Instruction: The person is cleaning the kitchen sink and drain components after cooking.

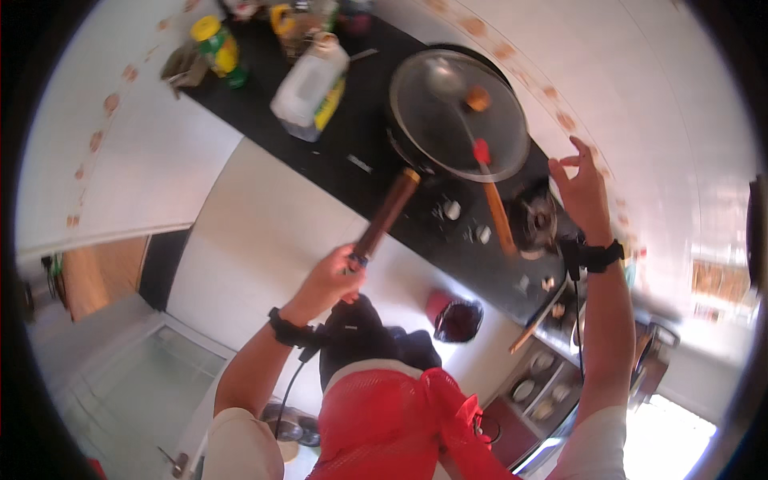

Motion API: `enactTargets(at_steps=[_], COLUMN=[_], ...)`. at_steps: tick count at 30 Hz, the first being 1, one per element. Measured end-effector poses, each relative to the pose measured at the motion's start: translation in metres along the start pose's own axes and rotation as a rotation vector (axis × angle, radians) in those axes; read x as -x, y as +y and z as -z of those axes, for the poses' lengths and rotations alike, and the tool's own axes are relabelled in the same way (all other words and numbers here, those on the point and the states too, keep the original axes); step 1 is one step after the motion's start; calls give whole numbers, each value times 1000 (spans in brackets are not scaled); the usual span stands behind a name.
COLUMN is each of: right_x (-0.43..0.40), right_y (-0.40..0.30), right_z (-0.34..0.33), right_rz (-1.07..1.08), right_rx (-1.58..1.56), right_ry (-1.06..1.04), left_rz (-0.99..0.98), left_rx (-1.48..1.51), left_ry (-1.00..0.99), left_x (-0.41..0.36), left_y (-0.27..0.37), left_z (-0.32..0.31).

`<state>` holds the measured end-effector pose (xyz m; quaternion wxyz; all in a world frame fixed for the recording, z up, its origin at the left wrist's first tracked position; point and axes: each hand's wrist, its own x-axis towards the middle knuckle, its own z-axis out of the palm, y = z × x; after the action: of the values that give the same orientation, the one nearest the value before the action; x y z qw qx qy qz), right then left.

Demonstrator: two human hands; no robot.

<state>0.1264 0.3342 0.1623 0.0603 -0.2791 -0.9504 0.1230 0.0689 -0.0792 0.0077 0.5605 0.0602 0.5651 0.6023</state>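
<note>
My left hand point(330, 279) is closed around the end of a brown handle point(387, 210), whose gold-coloured collar points to the wok. The wok point(399, 150) sits on the black cooktop under a glass lid point(414, 102) with a metal rim and an orange-brown knob point(478, 98). A ladle shows a round metal head point(446, 81), a red collar and a wooden handle point(498, 216) that passes over the rim; whether its head lies on or under the glass is unclear. My right hand point(583, 192) is raised right of the wok, fingers apart, holding nothing.
A bare burner point(540, 219) is right of the wok; two knobs point(451, 209) line the cooktop's front. A white plastic jug point(312, 87) and a green-yellow container point(221, 51) stand to the left. Below the counter is a lined bin point(457, 319). A tiled wall point(648, 90) rises behind.
</note>
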Motion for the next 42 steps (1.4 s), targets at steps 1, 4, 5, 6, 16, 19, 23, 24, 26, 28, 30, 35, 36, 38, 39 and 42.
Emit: enactTargets(at_steps=[1,4,5,6,16,19,23,24,26,28,30,35,36,38,39,42], right_x=[21,101,134,172,639,769,870,869,852,828,819,782,748,685,659,594], right_y=[12,60,80,101,268,279,247,229,197,165,142,120,118,109,105,88], right_z=[13,51,59,65,8,-45,-108,-120,-127,-129,-138,-140,-138,-125,-117,-95], right_rz=[-78,-301,-343,-382,-1111,-1260,-1599,-1633,-1661,-1782,-1738,-1424,-1364,-1306,-1246,-1233], right_rx=[-31,-165,-165,-213,-519,-576,-794,-797,-791,-779,-725,-561,-618,-634,-653,-610], right_ry=[-14,26,42,86,167,154,288,266,241,148,53,-55,-13,-25,-13,-82], left_rz=[-19,28,62,64,150,118,-170,-289,-414,-545,-461,-439,-443,-432,-432,-439], left_rx=[-10,-134,-165,-178,-401,-464,-778,-943,-1201,-1378,-1507,-1614,-1684,-1752,-1756,-1776], left_ry=[56,192,230,245,380,461,644,682,787,820,902,843,813,770,772,746], left_x=[12,19,21,23,7,-5,-67,-82,-97,-122,-150,-192,-189,-182,-179,-183], left_y=[0,-29,-38,-52,-152,-140,-86,-75,-34,-14,0,8,7,5,9,22], left_z=[-4,-11,-16,-17,-41,-4,54,72,82,107,114,140,153,165,159,151])
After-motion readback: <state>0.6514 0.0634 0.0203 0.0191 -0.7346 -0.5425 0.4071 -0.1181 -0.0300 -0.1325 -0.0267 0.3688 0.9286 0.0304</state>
